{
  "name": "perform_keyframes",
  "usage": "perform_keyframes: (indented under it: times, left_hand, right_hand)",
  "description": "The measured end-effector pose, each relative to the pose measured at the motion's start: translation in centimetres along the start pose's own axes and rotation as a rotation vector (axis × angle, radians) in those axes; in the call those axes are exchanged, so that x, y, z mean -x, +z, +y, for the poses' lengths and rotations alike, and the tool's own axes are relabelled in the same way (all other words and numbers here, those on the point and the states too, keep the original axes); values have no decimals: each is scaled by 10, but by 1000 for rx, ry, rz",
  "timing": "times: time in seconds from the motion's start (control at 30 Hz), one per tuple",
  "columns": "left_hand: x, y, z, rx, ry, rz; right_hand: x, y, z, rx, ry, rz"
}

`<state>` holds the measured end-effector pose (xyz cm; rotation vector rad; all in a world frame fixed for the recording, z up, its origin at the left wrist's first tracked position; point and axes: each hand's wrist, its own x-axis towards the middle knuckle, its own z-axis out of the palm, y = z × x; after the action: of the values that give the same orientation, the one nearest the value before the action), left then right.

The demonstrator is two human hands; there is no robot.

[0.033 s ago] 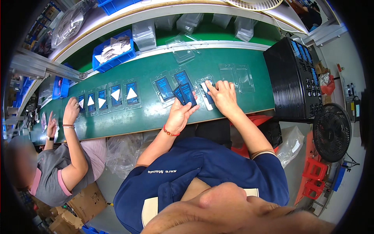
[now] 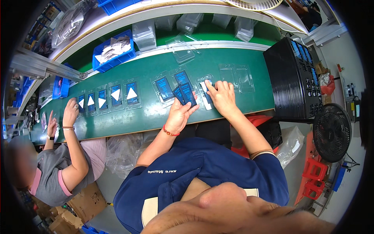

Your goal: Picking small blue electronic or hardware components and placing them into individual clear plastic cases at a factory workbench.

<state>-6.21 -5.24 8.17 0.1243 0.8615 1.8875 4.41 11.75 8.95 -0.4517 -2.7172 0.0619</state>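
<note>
In my left hand is a small fan of flat dark packs with blue print, which look like phone batteries. The fingers and thumb close on their lower end, above the bench's near edge. My right hand reaches down just to the right, its index finger stretched onto a similar pack in a clear plastic tray. White shows along that pack's left and lower side. Part of it is hidden under my fingers. Behind my left hand, two more packs lie in clear trays.
Clear trays with packs and white triangles form a row at left, where a co-worker's hand works. A blue bin of white pieces stands behind. Clear trays lie right of my hand, before a black crate stack.
My right hand has shifted very slightly left at the tray. The co-worker's hands have moved a little. My left hand keeps its hold on the packs.
</note>
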Motion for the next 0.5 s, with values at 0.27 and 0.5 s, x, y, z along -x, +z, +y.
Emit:
perform_keyframes:
  times: [0.27,0.5]
  left_hand:
    - [0,-4,17,17,90,21]
    - [-2,-6,17,-98,181,53]
  right_hand:
    - [-24,30,-21,34,128,172]
    - [-21,17,-22,27,134,144]
